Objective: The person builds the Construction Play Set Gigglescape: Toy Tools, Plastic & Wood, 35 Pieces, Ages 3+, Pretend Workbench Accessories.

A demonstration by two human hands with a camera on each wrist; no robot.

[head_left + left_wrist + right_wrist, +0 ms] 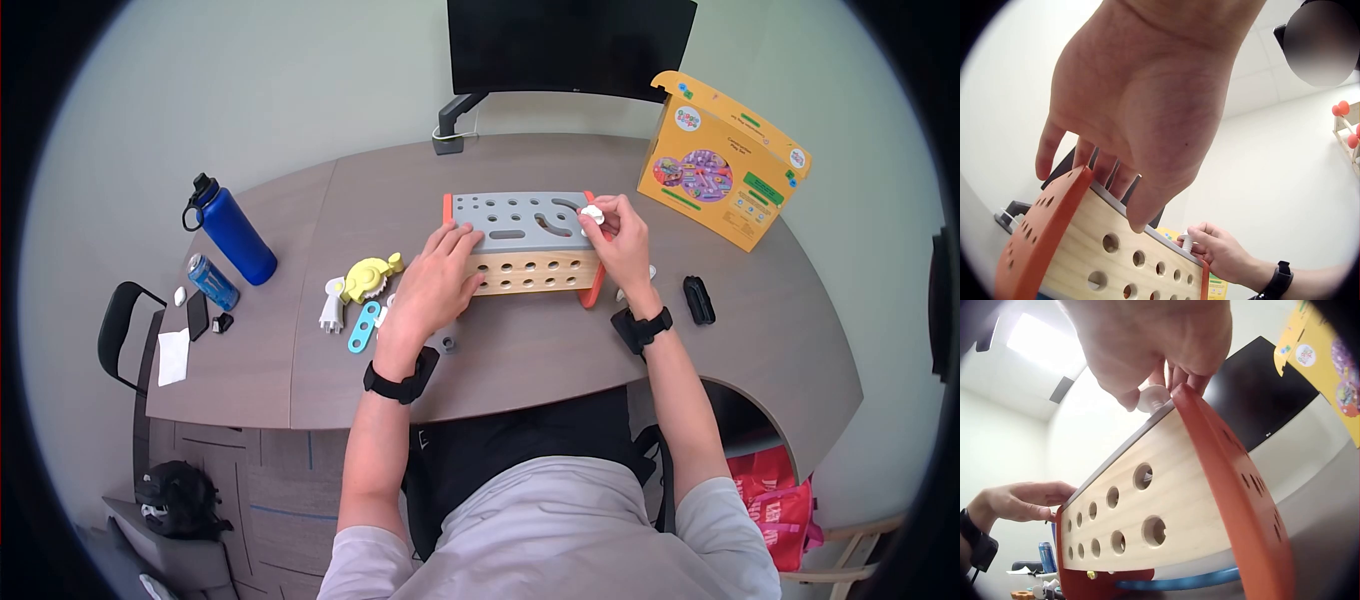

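A toy workbench (512,242) stands in front of me, with a grey slotted top, a pale wooden front full of round holes and red-orange end panels (1222,481). My right hand (627,245) pinches a white toy screw (1187,243) by its head over the right end of the top. In the right wrist view the screw's threaded shaft points down, close to the grey surface. My left hand (430,285) rests on the left end of the workbench, fingers extended over the top edge and thumb at the front.
Left of the bench lie a yellow toy saw (370,278), a white claw-shaped piece (332,308) and a turquoise strip (364,328). Further left stand a blue bottle (235,230) and a can (213,283). A yellow box (720,165) and a black case (699,300) sit right.
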